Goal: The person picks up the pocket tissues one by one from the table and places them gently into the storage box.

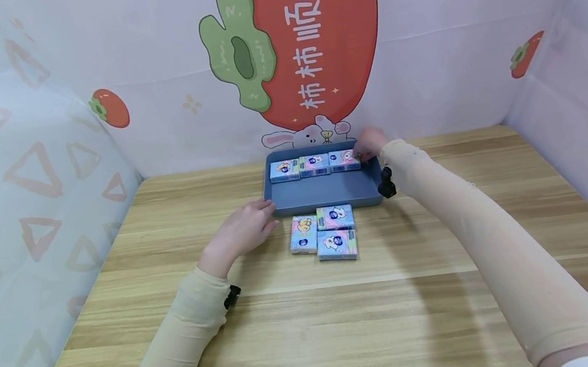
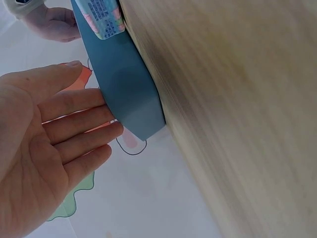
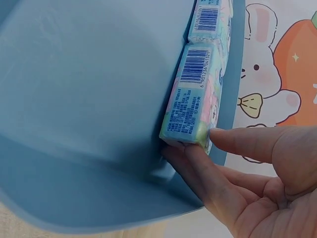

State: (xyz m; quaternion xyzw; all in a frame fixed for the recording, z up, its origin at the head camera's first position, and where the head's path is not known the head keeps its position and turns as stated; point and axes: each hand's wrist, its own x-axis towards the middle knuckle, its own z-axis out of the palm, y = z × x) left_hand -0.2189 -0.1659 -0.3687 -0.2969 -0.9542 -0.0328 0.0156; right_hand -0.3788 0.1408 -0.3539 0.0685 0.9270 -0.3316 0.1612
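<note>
A blue-grey tray (image 1: 322, 192) stands at the back of the table with three small tissue packs in a row along its far side. In the head view my right hand (image 1: 370, 142) reaches over the tray's right rim to the row's right-end tissue pack (image 1: 344, 161). The right wrist view shows that hand's fingertips (image 3: 190, 153) touching the pack's (image 3: 190, 99) end, with the thumb at its top corner. My left hand (image 1: 247, 227) rests at the tray's left front corner. In the left wrist view its fingers (image 2: 81, 121) are straight and touch the tray's outer wall (image 2: 131, 94).
Three more tissue packs lie on the wooden table (image 1: 308, 319) in front of the tray: an upright one (image 1: 303, 234) and two sideways ones, the upper (image 1: 335, 217) and the lower (image 1: 337, 245). A printed cloth wall (image 1: 169, 125) rises behind the tray.
</note>
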